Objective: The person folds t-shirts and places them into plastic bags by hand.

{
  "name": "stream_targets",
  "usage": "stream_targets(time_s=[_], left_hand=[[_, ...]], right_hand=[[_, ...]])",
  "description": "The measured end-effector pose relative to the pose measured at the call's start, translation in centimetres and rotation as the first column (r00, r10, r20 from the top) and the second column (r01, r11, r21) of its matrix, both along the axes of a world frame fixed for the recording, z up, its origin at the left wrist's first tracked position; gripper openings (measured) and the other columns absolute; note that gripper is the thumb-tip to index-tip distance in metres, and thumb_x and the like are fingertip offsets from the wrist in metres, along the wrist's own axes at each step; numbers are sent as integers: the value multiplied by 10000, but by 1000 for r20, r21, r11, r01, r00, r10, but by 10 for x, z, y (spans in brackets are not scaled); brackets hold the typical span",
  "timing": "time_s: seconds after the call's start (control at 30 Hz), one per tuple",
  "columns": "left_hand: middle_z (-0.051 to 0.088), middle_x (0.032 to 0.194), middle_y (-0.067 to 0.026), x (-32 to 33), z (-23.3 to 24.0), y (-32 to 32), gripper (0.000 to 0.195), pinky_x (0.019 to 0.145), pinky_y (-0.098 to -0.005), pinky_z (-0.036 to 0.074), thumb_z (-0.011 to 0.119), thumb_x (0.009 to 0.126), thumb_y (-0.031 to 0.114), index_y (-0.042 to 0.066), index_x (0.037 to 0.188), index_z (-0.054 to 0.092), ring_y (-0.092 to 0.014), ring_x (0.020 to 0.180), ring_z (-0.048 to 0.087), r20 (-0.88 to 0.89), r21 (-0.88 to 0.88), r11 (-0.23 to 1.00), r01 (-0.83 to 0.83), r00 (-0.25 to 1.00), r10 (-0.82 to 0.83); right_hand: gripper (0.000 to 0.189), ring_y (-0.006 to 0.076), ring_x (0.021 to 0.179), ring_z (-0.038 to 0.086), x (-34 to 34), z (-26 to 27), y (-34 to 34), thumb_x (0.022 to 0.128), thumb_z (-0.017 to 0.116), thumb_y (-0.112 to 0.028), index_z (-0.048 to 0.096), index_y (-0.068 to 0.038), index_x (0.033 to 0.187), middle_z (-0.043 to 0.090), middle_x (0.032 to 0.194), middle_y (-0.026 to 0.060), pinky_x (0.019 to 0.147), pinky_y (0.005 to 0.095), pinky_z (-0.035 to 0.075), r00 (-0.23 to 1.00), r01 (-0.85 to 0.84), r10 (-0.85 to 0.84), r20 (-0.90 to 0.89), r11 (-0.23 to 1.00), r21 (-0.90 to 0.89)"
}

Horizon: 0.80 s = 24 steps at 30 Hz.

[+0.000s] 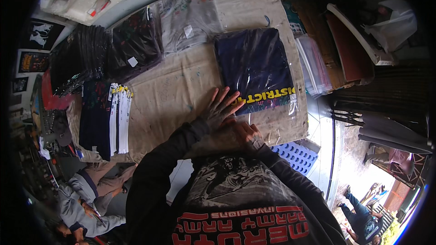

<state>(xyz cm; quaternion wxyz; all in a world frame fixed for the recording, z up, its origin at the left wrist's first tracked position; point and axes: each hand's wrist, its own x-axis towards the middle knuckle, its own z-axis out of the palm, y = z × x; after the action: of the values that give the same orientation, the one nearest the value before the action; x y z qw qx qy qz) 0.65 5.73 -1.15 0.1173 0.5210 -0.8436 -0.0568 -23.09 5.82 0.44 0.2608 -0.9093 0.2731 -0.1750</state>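
A folded navy T-shirt (253,63) with yellow lettering lies inside a clear plastic bag (272,127) on the cloth-covered table (177,85). My left hand (219,109) is palm down with spread fingers. Its fingertips rest on the near left corner of the bagged shirt. My right hand (248,135) is just to the right and closer to my body, at the near left part of the bag. Its fingers are curled in, and whether they pinch the plastic is hidden.
Bagged dark shirts (136,41) and a bagged grey shirt (190,17) lie along the far side. Folded navy and white garments (105,119) lie at left. Plastic bags (313,64) sit right, above a blue perforated crate (296,156). A person (85,200) is at lower left; others are outside.
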Motion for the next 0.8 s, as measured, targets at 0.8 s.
stream_targets(time_s=[0.8], left_hand=[[212,1745,-79,0,-6,0,772,1278,-632,79,462,1002,617,259,1665,292,-389,1609,139,-53,-31,1000,-7,999,5]], right_hand=[[250,317,832,676,4,23,-6,848,692,-104,649,-67,1092,600,937,113,669,426,561,998,56,-57,7,993,107]])
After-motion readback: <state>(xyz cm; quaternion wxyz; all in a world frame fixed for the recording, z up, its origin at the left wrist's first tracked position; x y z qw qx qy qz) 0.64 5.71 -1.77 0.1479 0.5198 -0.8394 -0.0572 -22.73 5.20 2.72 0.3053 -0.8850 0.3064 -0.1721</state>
